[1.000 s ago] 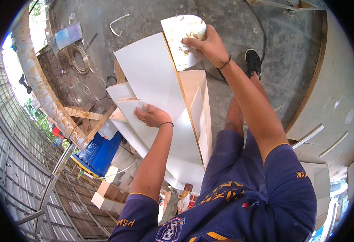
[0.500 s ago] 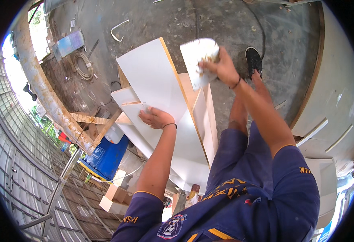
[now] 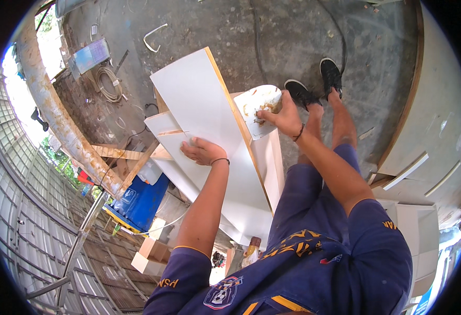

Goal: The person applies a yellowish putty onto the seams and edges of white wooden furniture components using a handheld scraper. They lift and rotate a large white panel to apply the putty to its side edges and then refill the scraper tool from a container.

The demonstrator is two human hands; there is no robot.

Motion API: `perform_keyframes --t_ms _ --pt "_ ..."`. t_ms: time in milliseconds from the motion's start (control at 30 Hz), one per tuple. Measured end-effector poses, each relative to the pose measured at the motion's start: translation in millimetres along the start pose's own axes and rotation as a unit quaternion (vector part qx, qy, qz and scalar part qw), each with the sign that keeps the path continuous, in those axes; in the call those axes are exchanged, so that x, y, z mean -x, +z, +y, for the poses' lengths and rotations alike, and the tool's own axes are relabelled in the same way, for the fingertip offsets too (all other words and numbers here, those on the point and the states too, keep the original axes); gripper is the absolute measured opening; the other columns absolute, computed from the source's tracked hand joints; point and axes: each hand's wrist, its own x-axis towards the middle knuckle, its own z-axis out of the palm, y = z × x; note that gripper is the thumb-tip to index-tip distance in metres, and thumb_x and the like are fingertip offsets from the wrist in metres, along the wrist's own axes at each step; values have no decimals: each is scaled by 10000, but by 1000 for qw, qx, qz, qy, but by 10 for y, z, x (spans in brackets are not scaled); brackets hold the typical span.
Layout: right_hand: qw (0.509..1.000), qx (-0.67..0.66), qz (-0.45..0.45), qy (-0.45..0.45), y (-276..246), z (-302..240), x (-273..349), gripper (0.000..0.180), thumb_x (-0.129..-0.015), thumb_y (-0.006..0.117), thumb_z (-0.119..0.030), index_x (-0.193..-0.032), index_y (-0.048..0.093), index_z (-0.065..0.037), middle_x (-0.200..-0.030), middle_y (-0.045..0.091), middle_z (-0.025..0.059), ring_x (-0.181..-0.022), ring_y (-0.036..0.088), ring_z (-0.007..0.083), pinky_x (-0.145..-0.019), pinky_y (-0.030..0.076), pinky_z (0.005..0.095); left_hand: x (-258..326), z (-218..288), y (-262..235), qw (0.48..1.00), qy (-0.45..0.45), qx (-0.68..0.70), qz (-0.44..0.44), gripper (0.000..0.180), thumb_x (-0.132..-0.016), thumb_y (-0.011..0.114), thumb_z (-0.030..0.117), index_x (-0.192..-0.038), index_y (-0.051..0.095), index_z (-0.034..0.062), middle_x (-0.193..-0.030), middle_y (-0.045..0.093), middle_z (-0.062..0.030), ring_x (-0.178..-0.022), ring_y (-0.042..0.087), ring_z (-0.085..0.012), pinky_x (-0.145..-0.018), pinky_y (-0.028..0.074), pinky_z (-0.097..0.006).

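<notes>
The white panel (image 3: 209, 115) at eleven o'clock is looking smooth and satiny, the brown-smeared plate (image 3: 251, 107) at one rough, the blue container (image 3: 138, 205) at eight glossy and plastic, the concrete floor (image 3: 217, 31) at twelve matt.

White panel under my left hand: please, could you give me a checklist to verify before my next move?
1. Left hand on white panel: ok, laid palm down.
2. Right hand gripping rounded white plate: ok, thumb on the near face.
3. Plate's near face clean: not ok, brown residue shows.
4. Plate touching the panel's brown edge: cannot tell.
5. Panel fully supported underneath: cannot tell, mostly hidden.
</notes>
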Motion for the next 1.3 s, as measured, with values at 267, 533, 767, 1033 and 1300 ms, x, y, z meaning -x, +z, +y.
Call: perform_keyframes --t_ms 267,533,767,1033,1300 --pt "997 -66 -43 -10 -5 186 48 689 -684 840 -255 -1118 419 77 -997 602 154 -927 592 175 -828 492 315 64 42 80 1000 -20 1 -10 569 -963 299 455 -1413 322 107 -1511 255 -105 -1398 245 -273 -1077 240 -542" --pt "997 -22 -44 -64 -302 -241 -103 585 -764 779 -175 -1166 432 71 -1072 588 139 -986 565 183 -873 466 311 -314 62 -29 1000 -3 -18 -21 602 -947 399 449 -1442 289 125 -1560 159 -116 -1445 114 -314 -1102 150 -611" --pt "994 -46 -80 59 -1202 -1127 304 453 -894 547 -98 -1324 430 -16 -1296 514 137 -1177 531 263 -963 450 404 -125 -584 -108 964 111 5 -240 710 -905 472 482 -1491 230 161 -1580 70 -124 -1453 53 -333 -1123 126 -589" --pt "965 -35 -228 123 -1631 -1653 31 498 -809 562 -79 -1299 471 -75 -1217 585 81 -1013 591 219 -701 491 335 1248 -1127 -560 900 -43 119 -417 683 -861 527 407 -1460 311 161 -1576 105 -107 -1442 143 -306 -1124 209 -544" --pt "923 66 -342 162 -688 -2450 233 359 -849 602 -171 -1200 532 -140 -1110 621 17 -867 570 160 -605 429 297 3078 -1438 -870 841 -313 269 -349 681 -816 594 437 -1379 433 91 -1419 426 -188 -1313 404 -337 -1087 328 -418"
